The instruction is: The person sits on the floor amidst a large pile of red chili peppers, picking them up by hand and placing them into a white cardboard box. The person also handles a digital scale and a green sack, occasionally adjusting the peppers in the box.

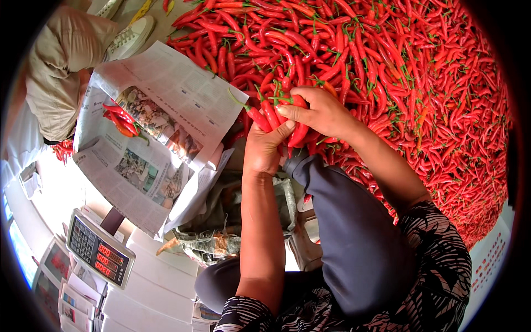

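In the head view, I have a bunch of red chili peppers (270,115) up in front of me, gathered between my two hands. The peppers stand side by side with their green stems pointing away from me and their red bodies running back toward my palms. The leftmost slants, its long curled stem reaching up to the left and its body angling down to the right; the middle one leans the same way, more steeply. The rightmost bends at its stem end, then runs down toward me.

My left hand (262,148) pinches the bunch from below, thumb laid across toward the right, so the peppers rise beyond its grip. My right hand (322,113) comes in from the right, thumb pressed on the rightmost pepper near its stem; the bunch lies just left of that hand.

Behind both hands spreads a great pile of red peppers (409,105). To the left, a few loose peppers (123,120) lie on newspaper (188,83), above a scale's lit display panel (99,248). Beyond the paper shows another person's beige trouser leg (58,66).
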Tool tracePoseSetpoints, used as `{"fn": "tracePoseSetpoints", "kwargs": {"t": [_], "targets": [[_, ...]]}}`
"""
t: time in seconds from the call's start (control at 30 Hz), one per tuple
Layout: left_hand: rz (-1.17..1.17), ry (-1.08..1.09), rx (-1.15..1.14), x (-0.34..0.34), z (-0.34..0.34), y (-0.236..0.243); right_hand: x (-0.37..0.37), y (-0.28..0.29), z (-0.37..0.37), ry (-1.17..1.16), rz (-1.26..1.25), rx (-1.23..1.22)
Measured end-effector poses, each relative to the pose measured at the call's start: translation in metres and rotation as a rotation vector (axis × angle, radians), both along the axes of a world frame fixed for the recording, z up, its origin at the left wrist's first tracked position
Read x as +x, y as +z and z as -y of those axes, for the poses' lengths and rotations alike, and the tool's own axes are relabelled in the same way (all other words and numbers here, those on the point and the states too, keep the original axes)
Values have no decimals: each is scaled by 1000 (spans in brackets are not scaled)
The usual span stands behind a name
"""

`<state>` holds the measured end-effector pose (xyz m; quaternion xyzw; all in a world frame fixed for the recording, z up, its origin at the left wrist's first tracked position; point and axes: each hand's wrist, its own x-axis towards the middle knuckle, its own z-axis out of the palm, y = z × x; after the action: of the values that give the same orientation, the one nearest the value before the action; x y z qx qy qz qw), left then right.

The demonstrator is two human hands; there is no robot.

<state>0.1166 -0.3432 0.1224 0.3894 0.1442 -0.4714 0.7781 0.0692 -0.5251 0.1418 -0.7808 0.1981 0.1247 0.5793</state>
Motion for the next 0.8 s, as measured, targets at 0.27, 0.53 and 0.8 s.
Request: {"fn": "tracePoseSetpoints", "kwargs": {"t": [0.27, 0.53, 0.8], "targets": [[-34, 37, 123, -1, -1, 0, -6, 8, 17, -90, 8, -154], [-92, 69, -57, 4, 2, 24, -7, 24, 10, 170, 150, -284], [106, -137, 113, 9, -13, 31, -7, 44, -7, 242, 183, -155]]}}
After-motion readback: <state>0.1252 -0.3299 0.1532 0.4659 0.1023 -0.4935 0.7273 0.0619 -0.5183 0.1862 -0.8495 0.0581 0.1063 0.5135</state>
